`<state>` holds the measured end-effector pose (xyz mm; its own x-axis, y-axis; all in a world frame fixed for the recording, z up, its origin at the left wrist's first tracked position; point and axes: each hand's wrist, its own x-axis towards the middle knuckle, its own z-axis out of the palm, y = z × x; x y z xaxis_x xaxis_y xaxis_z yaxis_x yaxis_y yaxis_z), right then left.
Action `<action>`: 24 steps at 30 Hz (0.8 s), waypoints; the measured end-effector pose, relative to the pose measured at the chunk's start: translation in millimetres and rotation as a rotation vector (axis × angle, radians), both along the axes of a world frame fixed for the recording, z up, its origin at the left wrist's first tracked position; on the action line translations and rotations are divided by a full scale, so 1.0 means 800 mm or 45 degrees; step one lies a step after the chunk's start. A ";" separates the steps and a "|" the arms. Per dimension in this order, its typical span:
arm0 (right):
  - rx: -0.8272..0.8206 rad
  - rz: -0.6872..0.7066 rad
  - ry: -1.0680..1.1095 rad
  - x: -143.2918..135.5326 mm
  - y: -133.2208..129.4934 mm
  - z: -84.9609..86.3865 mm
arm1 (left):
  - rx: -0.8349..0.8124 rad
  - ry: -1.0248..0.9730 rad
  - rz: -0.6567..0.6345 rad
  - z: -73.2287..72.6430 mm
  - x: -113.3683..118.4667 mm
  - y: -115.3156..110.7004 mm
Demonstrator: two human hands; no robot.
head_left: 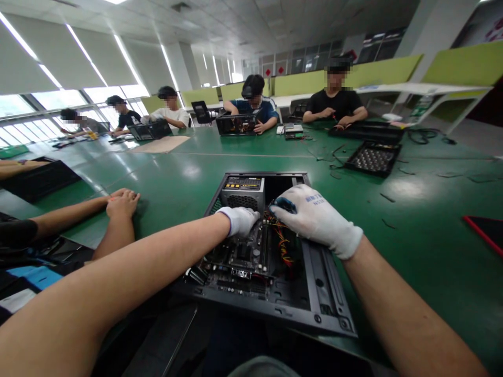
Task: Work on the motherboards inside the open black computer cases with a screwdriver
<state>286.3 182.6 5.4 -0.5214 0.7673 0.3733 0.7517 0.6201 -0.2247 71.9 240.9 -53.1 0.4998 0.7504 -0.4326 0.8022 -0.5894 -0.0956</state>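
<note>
An open black computer case (326,283) lies on its side in front of me on the green table. Inside are a grey power supply (245,196), a motherboard (245,251) and red-and-yellow power cables (283,243). My left hand (244,220), in a white glove, reaches over the motherboard just below the power supply; its fingers are bent together, and whatever they grip is hidden. White-gloved as well, with dark blue fingertips, my right hand (310,212) is closed at the upper end of the power cables. The fingertips of both hands are close together.
To the left rest another person's bare hands (122,203). Co-workers sit across the table, one behind an open case (238,124). A black perforated panel (373,158), loose cables (426,136) and short dark strips (388,198) lie to the right. A red-edged black mat (485,233) is at far right.
</note>
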 end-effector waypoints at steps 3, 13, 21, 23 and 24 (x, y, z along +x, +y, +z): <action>-0.006 -0.011 0.061 0.002 -0.001 -0.002 | -0.001 0.037 0.009 -0.002 -0.002 0.002; 0.027 0.025 0.047 0.006 0.005 -0.011 | -0.034 0.101 -0.009 0.010 0.010 0.004; 0.054 0.005 0.033 0.007 0.004 -0.013 | -0.063 0.135 -0.052 0.028 0.009 -0.001; 0.059 0.008 0.022 0.006 0.003 -0.013 | -0.094 0.158 -0.063 0.029 0.008 -0.001; 0.058 0.007 0.017 0.006 0.003 -0.013 | -0.108 0.174 -0.062 0.028 0.008 0.000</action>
